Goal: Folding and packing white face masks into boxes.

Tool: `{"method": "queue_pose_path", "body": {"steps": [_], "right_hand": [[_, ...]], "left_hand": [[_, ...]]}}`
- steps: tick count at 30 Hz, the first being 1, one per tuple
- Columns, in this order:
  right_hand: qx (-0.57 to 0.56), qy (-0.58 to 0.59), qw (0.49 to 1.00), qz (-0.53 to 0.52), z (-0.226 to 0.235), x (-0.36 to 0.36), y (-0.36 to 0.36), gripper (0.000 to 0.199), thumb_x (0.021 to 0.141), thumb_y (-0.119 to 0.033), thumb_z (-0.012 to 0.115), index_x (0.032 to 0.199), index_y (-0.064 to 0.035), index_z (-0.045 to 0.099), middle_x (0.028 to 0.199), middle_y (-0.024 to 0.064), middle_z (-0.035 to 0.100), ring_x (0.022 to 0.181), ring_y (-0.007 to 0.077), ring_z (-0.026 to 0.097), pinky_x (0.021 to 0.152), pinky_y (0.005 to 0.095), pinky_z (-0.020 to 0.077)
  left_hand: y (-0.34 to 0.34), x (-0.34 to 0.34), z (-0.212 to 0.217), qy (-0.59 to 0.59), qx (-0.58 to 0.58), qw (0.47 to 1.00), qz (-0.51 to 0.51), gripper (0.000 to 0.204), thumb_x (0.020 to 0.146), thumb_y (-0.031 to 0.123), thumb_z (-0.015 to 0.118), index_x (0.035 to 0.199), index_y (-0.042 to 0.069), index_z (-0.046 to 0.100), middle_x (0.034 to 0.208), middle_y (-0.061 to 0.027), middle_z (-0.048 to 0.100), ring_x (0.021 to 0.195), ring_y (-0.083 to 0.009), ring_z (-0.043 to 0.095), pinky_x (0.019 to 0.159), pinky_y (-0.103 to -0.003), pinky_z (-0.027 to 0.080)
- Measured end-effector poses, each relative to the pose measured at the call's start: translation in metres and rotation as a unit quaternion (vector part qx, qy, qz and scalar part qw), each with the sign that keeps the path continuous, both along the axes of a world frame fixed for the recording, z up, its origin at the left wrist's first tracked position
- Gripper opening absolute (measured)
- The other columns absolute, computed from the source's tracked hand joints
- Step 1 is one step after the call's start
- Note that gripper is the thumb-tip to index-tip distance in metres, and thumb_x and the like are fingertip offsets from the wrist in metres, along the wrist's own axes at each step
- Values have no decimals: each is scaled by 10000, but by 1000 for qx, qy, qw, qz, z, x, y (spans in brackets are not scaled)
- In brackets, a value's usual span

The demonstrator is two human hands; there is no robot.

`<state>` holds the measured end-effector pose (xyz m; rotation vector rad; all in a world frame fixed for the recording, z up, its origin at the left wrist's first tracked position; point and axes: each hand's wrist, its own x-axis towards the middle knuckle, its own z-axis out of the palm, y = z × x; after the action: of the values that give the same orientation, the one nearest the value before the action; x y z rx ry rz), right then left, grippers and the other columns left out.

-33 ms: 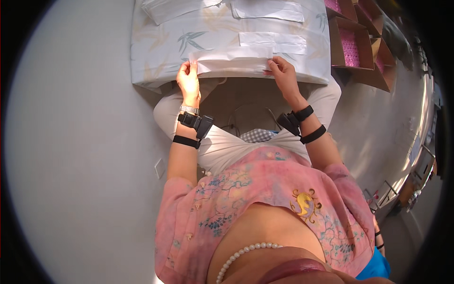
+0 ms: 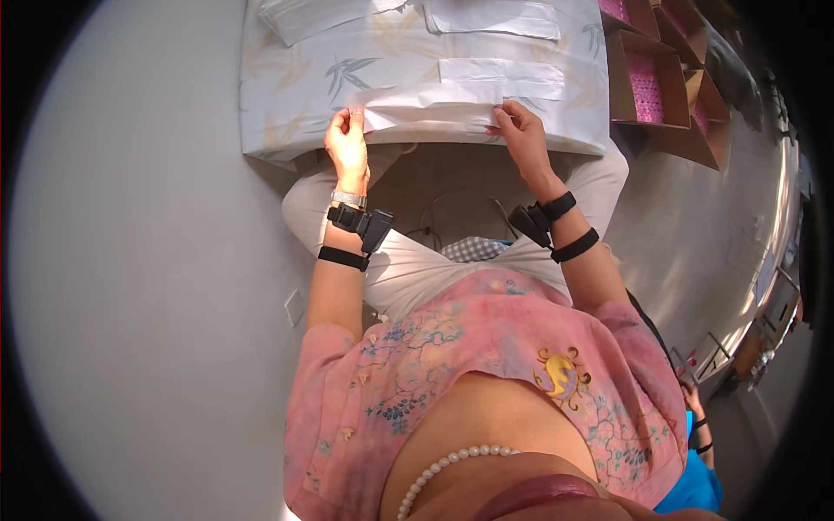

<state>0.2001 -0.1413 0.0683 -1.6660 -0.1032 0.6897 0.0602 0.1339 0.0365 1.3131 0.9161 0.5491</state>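
Observation:
Between my hands, along the near edge of the table, stretches a thin white folded sheet [image 2: 434, 108]; whether it is paper or cloth I cannot tell. My left hand [image 2: 347, 143] pinches its left end between thumb and fingers. At the right end, my right hand [image 2: 523, 139] grips the corner the same way. The sheet is creased and partly overlaps a white folded strip [image 2: 534, 80] lying just beyond it. Farther back on the table lie a folded white stack [image 2: 495, 19] and another white stack [image 2: 326, 17] at the left.
A pale leaf-patterned cloth covers the table [image 2: 287, 95]. Right of it stand open cardboard boxes [image 2: 673, 82], with pink bubbly material inside. Another person's arm [image 2: 699, 425] and blue clothing show at the lower right. My knees are under the table edge.
The sheet has buckled slightly, with its creases shifted, while both hands keep their pinch. At the lower right, the other person's arm has moved up and shows more.

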Motion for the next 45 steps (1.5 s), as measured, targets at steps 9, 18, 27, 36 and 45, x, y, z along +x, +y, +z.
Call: {"method": "queue_pose_path", "body": {"steps": [9, 18, 27, 36, 45], "right_hand": [[1, -55, 998, -44, 3, 32, 23, 283, 1043, -117, 673, 1275, 44, 671, 1043, 103, 748, 836, 165, 758, 737, 293, 633], [-89, -104, 989, -53, -21, 50, 20, 295, 997, -143, 727, 1232, 32, 691, 963, 112, 764, 776, 146, 756, 659, 291, 623], [-45, -95, 994, -43, -7, 40, 27, 241, 1063, -163, 625, 1194, 20, 713, 929, 161, 779, 864, 213, 775, 762, 343, 590], [61, -93, 992, -51, -16, 34, 37, 285, 1117, -173, 543, 1199, 43, 710, 1036, 159, 753, 906, 206, 747, 819, 335, 591], [55, -99, 992, -50, -23, 27, 37, 254, 1108, -155, 559, 1174, 36, 713, 1032, 145, 719, 867, 201, 735, 788, 336, 586]], "left_hand": [[7, 38, 5, 7, 13, 1000, 2, 251, 1029, 176, 742, 1206, 7, 686, 1018, 6, 710, 930, -84, 660, 786, -297, 585], [-35, 75, 22, 146, 420, 895, -35, 245, 930, 94, 769, 1147, 0, 705, 1031, -95, 667, 889, -198, 641, 795, -343, 533], [-122, 123, 36, 72, 242, 935, -250, 269, 946, 123, 769, 1166, -18, 706, 1101, -129, 731, 950, -194, 729, 824, -319, 593], [-118, 129, 29, 65, 171, 959, -217, 225, 974, 124, 738, 1135, -32, 711, 973, -130, 784, 841, -190, 758, 780, -317, 607], [-108, 121, 20, 84, 181, 957, -213, 156, 992, 109, 699, 1057, -24, 750, 867, -119, 785, 766, -184, 758, 707, -320, 590]]}}
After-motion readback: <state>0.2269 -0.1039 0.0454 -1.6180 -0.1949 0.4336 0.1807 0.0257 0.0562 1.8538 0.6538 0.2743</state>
